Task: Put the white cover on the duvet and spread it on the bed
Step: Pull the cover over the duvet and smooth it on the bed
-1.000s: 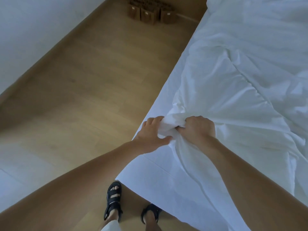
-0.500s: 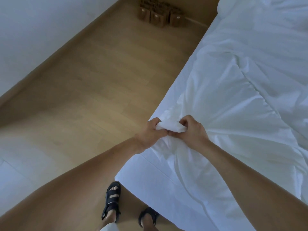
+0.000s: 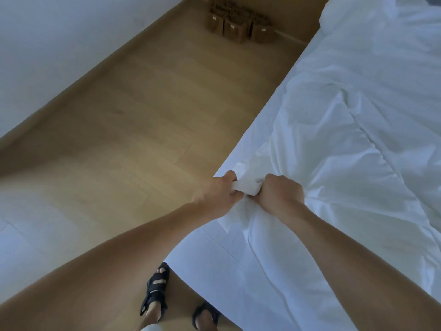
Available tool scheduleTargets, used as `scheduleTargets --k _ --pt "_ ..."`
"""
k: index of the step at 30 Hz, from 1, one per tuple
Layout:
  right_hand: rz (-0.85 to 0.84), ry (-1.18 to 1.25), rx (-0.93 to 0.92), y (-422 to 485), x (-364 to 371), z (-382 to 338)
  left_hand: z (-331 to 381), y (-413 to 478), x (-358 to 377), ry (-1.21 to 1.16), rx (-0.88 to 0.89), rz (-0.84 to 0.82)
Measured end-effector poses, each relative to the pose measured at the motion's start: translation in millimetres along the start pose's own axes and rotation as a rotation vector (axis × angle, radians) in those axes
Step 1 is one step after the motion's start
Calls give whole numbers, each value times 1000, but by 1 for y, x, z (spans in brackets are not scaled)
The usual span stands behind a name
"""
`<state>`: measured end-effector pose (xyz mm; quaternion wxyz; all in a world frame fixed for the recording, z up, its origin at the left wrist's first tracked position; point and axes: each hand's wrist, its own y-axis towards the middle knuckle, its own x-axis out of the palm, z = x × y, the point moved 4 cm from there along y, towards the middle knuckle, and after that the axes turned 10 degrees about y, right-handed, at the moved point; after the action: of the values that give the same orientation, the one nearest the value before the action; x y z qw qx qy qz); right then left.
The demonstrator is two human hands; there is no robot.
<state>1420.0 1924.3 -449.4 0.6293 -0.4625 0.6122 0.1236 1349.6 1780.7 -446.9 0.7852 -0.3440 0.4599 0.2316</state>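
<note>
The white cover (image 3: 338, 168) with the duvet lies rumpled across the bed (image 3: 214, 271), which fills the right side of the head view. At the bed's left edge a bunched corner of the white fabric (image 3: 248, 186) stands up between my two hands. My left hand (image 3: 218, 194) grips that bunch from the left with curled fingers. My right hand (image 3: 281, 193) grips it from the right as a fist, knuckles up. Both hands sit close together, almost touching. I cannot tell where the duvet ends inside the cover.
A wooden floor (image 3: 133, 130) runs along the bed's left side up to a white wall (image 3: 47, 48). Three brown paper bags (image 3: 238, 27) stand on the floor at the far end. A pillow (image 3: 358, 13) lies at the bed's head. My sandalled feet (image 3: 155, 292) stand by the bed's corner.
My hands closed tighter on the bunched corner and drew together. The left hand went from loosely touching the fabric to gripping it, and the view tilted so the bags sit lower.
</note>
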Motion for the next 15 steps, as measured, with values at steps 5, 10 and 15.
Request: scheduleTargets --k 5,10,15 --pt "10 215 -89 -3 -3 -6 5 7 -2 171 -49 19" --pt "610 323 -538 -40 0 12 -26 15 7 -212 -185 -265" --pt "433 169 -807 -64 45 9 -23 15 -4 -172 -82 -335"
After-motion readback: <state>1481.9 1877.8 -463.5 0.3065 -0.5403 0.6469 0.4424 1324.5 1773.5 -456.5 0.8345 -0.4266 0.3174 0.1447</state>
